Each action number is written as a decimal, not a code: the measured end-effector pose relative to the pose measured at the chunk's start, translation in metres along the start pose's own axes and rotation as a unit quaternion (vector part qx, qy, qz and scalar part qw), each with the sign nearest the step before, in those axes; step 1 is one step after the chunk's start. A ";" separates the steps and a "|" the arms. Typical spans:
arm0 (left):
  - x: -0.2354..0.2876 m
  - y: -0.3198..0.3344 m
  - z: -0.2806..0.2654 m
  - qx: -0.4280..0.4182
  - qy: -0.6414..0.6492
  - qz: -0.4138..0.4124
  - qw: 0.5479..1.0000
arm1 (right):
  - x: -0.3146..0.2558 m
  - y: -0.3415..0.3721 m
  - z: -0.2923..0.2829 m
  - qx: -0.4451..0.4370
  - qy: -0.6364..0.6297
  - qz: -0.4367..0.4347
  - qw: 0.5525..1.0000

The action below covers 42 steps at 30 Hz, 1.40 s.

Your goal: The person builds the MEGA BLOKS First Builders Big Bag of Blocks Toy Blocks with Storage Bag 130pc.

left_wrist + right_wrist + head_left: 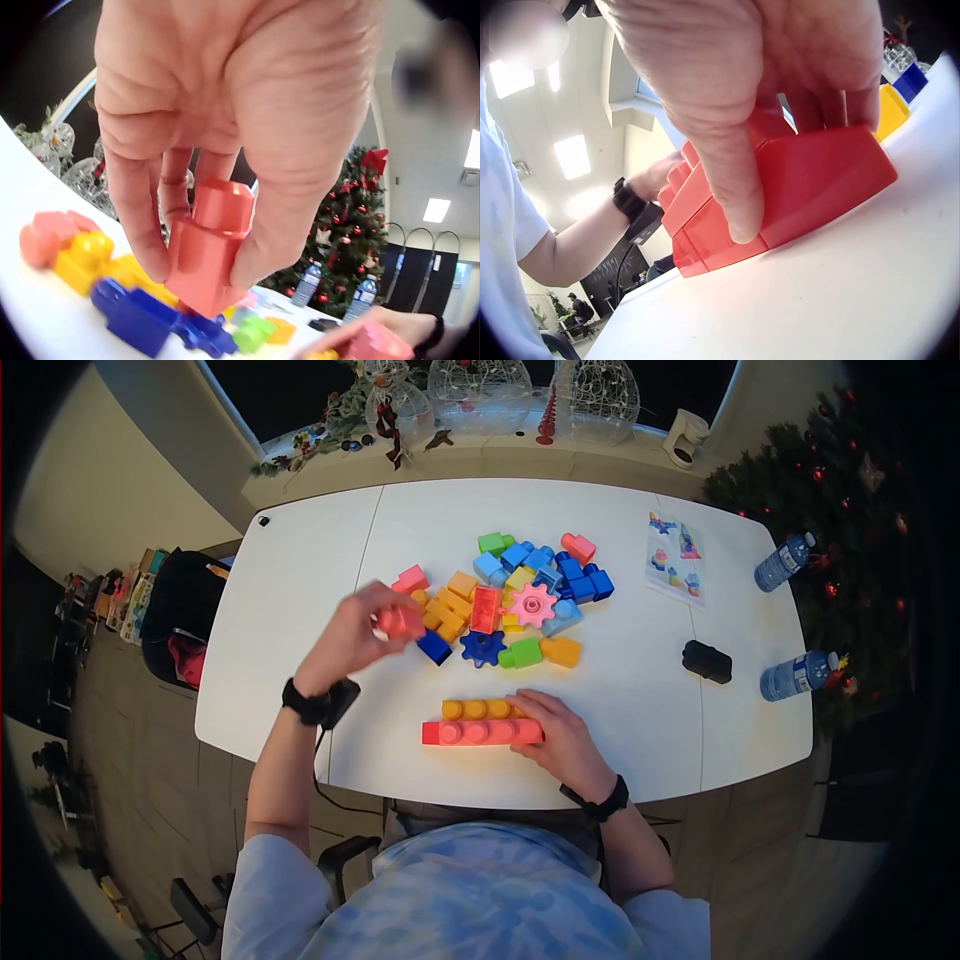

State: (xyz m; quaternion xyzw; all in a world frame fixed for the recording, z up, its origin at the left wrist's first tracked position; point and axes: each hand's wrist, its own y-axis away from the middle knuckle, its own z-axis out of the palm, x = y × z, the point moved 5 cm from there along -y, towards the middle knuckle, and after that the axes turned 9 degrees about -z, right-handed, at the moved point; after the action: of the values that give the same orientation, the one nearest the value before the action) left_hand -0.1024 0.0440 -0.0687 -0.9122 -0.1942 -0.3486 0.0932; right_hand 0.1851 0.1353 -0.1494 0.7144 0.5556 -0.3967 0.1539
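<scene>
My left hand [352, 638] is raised over the left part of the table and pinches a small coral-red building block [204, 262] between thumb and fingers. The block has a single stud on top. My right hand [568, 742] grips the right end of a long red brick assembly [478, 733] at the near side of the table, its thumb along the red side wall in the right wrist view. Directly behind the red bricks lies a row of yellow-orange studs [478, 709]. My right fingers hide its right end.
A loose pile holds yellow blocks [446, 612], blue blocks [580, 580], a pink gear [531, 605], a dark blue gear [483, 648] and green blocks [520, 653]. To the right are a picture sheet [675, 560], a black case [707, 661] and two water bottles [790, 677].
</scene>
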 end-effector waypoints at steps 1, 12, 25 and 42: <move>0.009 0.016 0.016 -0.039 0.007 0.027 0.999 | 0.001 0.000 0.001 -0.001 0.000 0.001 1.000; 0.031 0.081 0.061 -0.154 0.062 0.015 0.986 | -0.001 -0.001 0.000 -0.002 0.005 0.007 1.000; 0.028 0.093 0.089 -0.105 0.011 -0.032 0.994 | -0.002 -0.001 0.001 -0.001 0.018 0.008 1.000; -0.006 0.057 0.029 -0.065 0.046 -0.028 0.996 | 0.000 0.000 0.001 0.004 0.013 0.003 1.000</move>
State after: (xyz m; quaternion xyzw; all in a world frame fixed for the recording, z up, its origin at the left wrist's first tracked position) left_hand -0.0646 -0.0007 -0.0963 -0.8936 -0.1920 -0.4044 0.0323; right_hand 0.1848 0.1350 -0.1500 0.7220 0.5535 -0.3892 0.1446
